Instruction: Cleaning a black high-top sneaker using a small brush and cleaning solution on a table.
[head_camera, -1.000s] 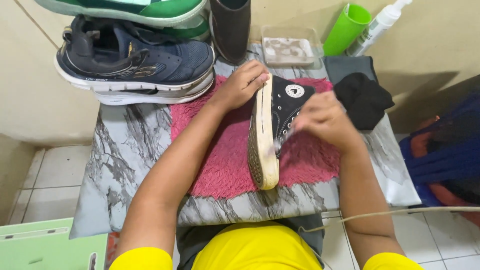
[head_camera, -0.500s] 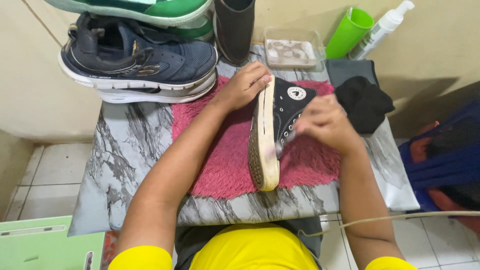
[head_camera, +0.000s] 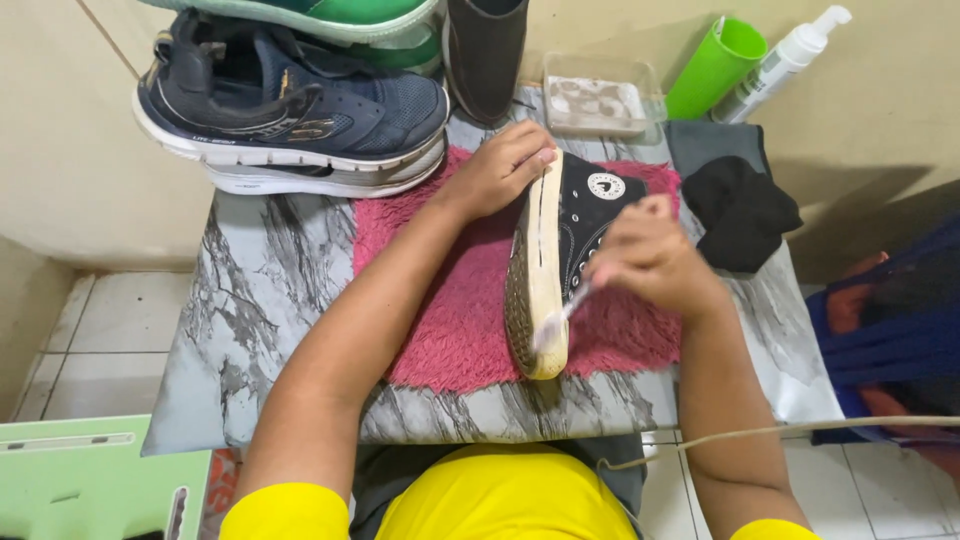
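A black high-top sneaker (head_camera: 575, 225) with a cream rubber sole lies on its side on a pink shaggy towel (head_camera: 450, 300). My left hand (head_camera: 500, 165) grips the heel end of the sole and steadies the shoe. My right hand (head_camera: 650, 255) is closed around a small white brush (head_camera: 557, 320), whose head rests against the sole edge near the toe. Both forearms reach in from the bottom of the view.
The towel covers a marble-patterned table (head_camera: 270, 300). At the back stand dark blue sneakers (head_camera: 290, 110), a green shoe (head_camera: 330, 15), a dark boot (head_camera: 487, 50), a clear tray (head_camera: 595, 100), a green cup (head_camera: 715, 65) and a pump bottle (head_camera: 785, 60). A black cloth (head_camera: 745, 210) lies right.
My right hand has shifted down along the sole toward the toe with the brush. The left hand keeps its hold on the heel.
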